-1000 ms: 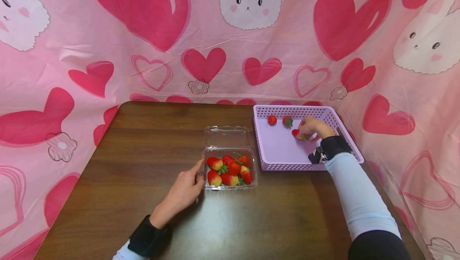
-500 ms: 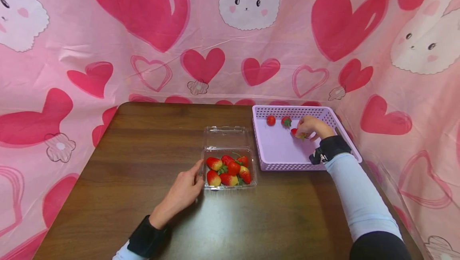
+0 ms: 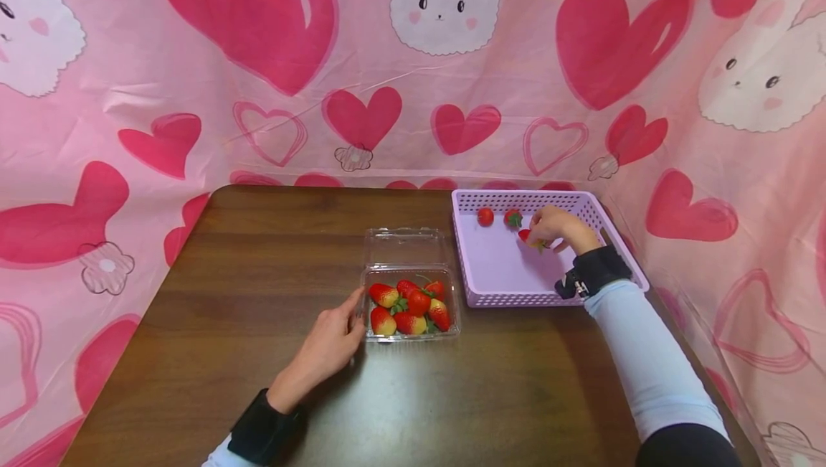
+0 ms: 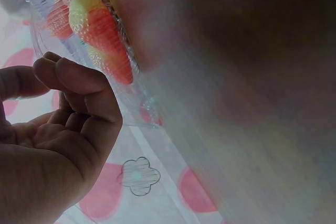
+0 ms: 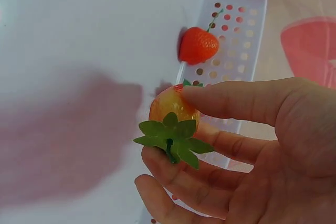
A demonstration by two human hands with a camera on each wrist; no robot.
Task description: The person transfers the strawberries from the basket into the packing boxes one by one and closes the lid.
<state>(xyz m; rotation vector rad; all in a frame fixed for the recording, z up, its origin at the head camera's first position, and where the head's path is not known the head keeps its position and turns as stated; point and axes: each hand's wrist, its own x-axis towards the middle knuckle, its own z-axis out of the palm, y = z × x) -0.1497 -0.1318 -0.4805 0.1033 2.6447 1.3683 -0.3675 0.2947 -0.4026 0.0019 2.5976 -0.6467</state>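
In the head view my right hand (image 3: 560, 229) is over the lilac basket (image 3: 497, 266) and pinches a strawberry (image 3: 525, 235) between thumb and fingers. The right wrist view shows this strawberry (image 5: 173, 103) yellowish near its green leaf cap, stem towards the camera. Two more red strawberries, one on the left (image 3: 485, 217) and one with leaves showing (image 3: 513, 219), lie by the basket's back wall. My left hand (image 3: 329, 341) rests its fingers against the left side of a clear plastic box (image 3: 459, 320), its lid folded back. Several red-and-yellow strawberries (image 3: 411, 323) fill the box.
Everything stands on a brown wooden table (image 3: 258, 252). The box's clear lid (image 3: 404, 247) lies behind it, left of the basket. A pink cloth with hearts and rabbits (image 3: 368, 36) hangs close behind the table and along both sides.
My right hand has shifted slightly left and up with the strawberry pinched in it. The left hand and the box keep their places; the head view has drifted a little.
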